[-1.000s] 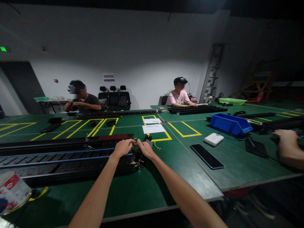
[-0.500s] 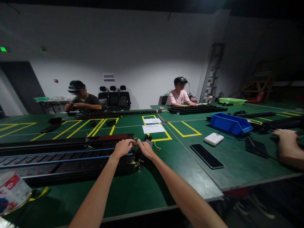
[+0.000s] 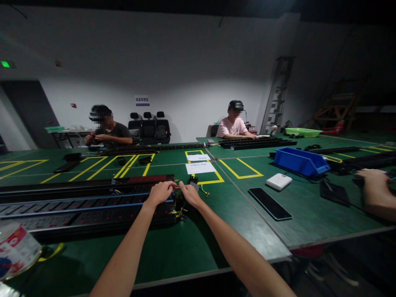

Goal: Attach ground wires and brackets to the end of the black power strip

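Note:
My left hand (image 3: pixel 162 192) and my right hand (image 3: pixel 189 194) meet at the right-hand end of several long black socket strips (image 3: pixel 102 214). Fingers of both hands are closed together, thumbs and fingertips nearly touching. Whatever they pinch is too small or hidden to make out. The strips lie side by side on the green table (image 3: pixel 173 255), with blue edging and small red spots along them. Loose wires with metal ends (image 3: pixel 182 212) stick out of the strip ends below my hands. Just beyond my right hand lie a small black part (image 3: pixel 193 180) and a yellow-green wire (image 3: pixel 204 191).
To the right are a phone (image 3: pixel 269 203), a white box (image 3: pixel 279 181) and a blue bin (image 3: pixel 300 161). Another person's hand (image 3: pixel 375 181) rests at the far right. A printed tub (image 3: pixel 18 251) stands front left. Two people (image 3: pixel 115 134) sit across the table. Paper labels (image 3: pixel 200 168) lie ahead.

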The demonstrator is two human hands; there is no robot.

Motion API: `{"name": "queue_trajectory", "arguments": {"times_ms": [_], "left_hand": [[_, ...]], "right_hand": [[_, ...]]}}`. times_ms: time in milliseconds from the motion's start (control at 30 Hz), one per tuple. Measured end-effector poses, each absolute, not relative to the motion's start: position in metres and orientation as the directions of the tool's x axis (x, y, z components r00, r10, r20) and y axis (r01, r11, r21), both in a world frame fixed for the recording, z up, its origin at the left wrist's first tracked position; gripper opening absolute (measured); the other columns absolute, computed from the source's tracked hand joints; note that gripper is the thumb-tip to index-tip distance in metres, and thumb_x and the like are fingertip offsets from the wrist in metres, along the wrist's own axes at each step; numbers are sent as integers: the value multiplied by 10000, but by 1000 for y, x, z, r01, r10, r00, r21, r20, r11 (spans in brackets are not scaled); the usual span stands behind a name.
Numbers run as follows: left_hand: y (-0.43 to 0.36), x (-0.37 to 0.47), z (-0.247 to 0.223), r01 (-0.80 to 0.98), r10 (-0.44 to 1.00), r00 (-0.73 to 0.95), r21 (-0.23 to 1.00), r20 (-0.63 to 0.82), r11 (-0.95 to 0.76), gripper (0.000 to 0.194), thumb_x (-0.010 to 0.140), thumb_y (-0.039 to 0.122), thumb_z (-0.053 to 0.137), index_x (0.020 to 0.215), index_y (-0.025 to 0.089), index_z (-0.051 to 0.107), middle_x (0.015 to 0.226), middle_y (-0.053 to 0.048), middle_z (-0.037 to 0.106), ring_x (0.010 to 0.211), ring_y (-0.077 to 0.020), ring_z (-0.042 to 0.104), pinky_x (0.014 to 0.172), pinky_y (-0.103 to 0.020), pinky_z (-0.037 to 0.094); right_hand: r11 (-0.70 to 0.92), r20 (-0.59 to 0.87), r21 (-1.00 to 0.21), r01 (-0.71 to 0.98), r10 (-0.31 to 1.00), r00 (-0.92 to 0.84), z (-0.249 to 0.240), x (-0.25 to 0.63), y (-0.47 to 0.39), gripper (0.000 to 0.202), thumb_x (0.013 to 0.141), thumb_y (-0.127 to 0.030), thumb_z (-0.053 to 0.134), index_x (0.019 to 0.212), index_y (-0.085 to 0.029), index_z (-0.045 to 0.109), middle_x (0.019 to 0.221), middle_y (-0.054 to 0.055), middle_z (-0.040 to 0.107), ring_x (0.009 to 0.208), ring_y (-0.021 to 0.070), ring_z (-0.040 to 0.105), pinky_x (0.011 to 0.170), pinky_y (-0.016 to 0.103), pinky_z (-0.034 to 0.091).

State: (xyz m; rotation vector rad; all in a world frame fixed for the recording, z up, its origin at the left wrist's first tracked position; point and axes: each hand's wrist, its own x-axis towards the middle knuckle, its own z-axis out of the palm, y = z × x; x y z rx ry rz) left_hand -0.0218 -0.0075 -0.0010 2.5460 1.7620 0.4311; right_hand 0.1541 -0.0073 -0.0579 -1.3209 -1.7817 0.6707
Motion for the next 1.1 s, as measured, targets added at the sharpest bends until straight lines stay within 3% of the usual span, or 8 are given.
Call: {"name": "queue_trajectory", "arguments": {"times_ms": [700, 1100], "left_hand": [[-2, -24, -4, 916, 919, 320, 174, 230, -363, 343, 938, 363, 412, 1134, 375, 693, 1158, 30, 733, 1041, -240, 682, 916, -364, 502], [-2, -23, -6, 921, 923, 304, 175, 237, -348, 330, 938, 382, 419, 1136, 383, 683, 1143, 17, 736, 1026, -246, 683, 903, -371, 498]], "right_hand": [[311, 283, -812, 494, 950, -132, -62, 154, -4, 955, 907, -800, 129, 1020, -127, 796, 661, 93, 659, 660, 185, 593, 628, 254, 372], [323, 305, -797, 511, 945, -121, -59, 153, -8, 883, 961, -732, 146, 1038, -144, 799, 641, 86, 646, 646, 189, 593, 644, 265, 376]]}}
